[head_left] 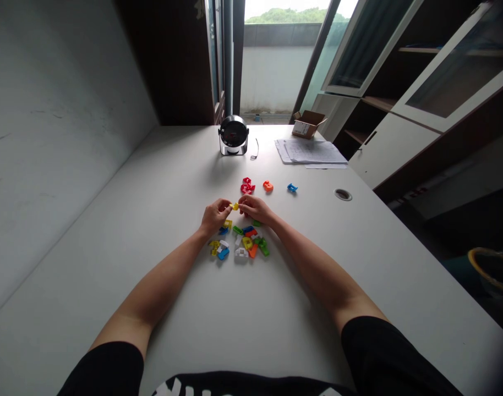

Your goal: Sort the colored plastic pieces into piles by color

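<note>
Between my left hand (pixel 215 216) and my right hand (pixel 255 209), a small yellow plastic building piece (pixel 234 206) is pinched at the fingertips of both hands. Just below my hands lies a loose heap of snap-together plastic pieces (pixel 241 240) in yellow, blue, green, white and orange. Beyond my fingers, a small cluster of red pieces (pixel 246 186) sits on the white desk (pixel 173 187). To its right are a single orange piece (pixel 268 186) and a single blue piece (pixel 291 188).
A round metal desk fan (pixel 233 135) with a thin cable (pixel 255 149) stands at the desk's far edge. Papers (pixel 309 151) and an open cardboard box (pixel 306 124) lie far right. A wall (pixel 61 132) bounds the left side; a cabinet (pixel 387 148) stands right.
</note>
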### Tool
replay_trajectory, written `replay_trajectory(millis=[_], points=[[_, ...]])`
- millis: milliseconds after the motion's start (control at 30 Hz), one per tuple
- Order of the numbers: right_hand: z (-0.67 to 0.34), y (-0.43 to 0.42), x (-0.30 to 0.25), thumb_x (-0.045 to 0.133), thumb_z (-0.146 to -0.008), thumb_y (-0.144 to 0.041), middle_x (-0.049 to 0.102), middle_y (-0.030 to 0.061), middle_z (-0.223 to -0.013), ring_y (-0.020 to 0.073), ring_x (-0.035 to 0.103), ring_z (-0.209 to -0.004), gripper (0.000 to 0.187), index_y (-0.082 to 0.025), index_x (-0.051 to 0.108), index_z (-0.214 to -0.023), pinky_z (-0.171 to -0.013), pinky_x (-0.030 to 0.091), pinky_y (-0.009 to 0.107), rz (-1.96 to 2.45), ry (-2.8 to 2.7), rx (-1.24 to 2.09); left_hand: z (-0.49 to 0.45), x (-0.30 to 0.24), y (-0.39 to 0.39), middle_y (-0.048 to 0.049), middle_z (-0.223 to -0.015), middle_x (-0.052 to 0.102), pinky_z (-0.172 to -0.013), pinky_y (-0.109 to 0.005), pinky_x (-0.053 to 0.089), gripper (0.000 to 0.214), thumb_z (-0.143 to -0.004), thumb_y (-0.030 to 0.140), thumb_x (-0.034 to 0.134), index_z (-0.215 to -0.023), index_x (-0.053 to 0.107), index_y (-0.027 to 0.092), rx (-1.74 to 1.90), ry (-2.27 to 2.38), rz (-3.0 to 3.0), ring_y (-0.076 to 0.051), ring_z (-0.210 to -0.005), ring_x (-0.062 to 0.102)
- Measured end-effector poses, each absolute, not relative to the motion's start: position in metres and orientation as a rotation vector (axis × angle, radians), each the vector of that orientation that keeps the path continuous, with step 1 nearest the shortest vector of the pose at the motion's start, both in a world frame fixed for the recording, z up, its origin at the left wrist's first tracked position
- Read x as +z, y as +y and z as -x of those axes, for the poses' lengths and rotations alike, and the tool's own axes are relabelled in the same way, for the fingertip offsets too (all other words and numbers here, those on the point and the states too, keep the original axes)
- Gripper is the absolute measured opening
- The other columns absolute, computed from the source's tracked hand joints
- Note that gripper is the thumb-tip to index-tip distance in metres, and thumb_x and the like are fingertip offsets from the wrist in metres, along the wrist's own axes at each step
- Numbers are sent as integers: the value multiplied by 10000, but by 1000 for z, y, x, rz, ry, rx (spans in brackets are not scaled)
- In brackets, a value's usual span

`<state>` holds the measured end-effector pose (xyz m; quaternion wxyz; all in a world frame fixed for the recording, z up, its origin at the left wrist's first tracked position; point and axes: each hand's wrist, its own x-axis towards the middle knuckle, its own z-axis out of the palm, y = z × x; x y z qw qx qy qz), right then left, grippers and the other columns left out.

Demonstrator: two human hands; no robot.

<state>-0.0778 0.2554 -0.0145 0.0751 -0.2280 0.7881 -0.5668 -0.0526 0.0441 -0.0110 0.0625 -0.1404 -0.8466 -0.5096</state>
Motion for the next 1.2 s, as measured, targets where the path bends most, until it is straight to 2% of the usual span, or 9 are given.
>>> replay_trajectory(millis=[133,267,467,600,700,1200], points=[[78,256,-15,621,-871,-533,665,28,-792,118,589,-616,386,-178,575,-1016,-579,474,219,717,2343,-1721,52,-11,44,-41,-926,724,-722,-250,524,282,-880,449,594,-1004,671,208,-1588,-2549,457,-144,-788,657],[76,257,-10,586,-890,-540,677,47,-833,122,598,-658,382,-162,604,-941,-598,476,220,721,2363,-1665,51,-10,45,-54,-945,721,-699,-242,528,311,-876,451,603,-1062,655,207,-1634,-2526,477,-142,-782,661],[77,256,-10,559,-909,-518,649,25,-749,116,583,-624,370,-156,610,-859,-579,449,216,696,2400,-1620,50,-11,45,-43,-923,719,-691,-238,534,306,-869,459,626,-1057,651,219,-1646,-2537,511,-136,-766,665],[77,256,-11,597,-893,-504,634,7,-776,118,587,-620,343,-175,572,-989,-573,460,226,717,2333,-1743,51,-11,45,-42,-903,721,-712,-249,548,308,-878,467,614,-1033,648,203,-1694,-2513,486,-133,-751,663],[77,257,-8,649,-860,-505,626,1,-796,123,592,-649,406,-185,552,-1090,-599,474,235,788,2262,-1773,51,-10,46,-47,-906,723,-693,-249,554,326,-881,486,605,-1009,651,190,-1735,-2497,469,-131,-737,665],[78,259,-7,711,-806,-511,620,17,-838,135,557,-736,465,-185,585,-1113,-637,447,238,843,2339,-1658,48,-4,46,-69,-858,735,-643,-247,562,381,-898,532,557,-967,642,167,-1791,-2512,472,-140,-697,683]])
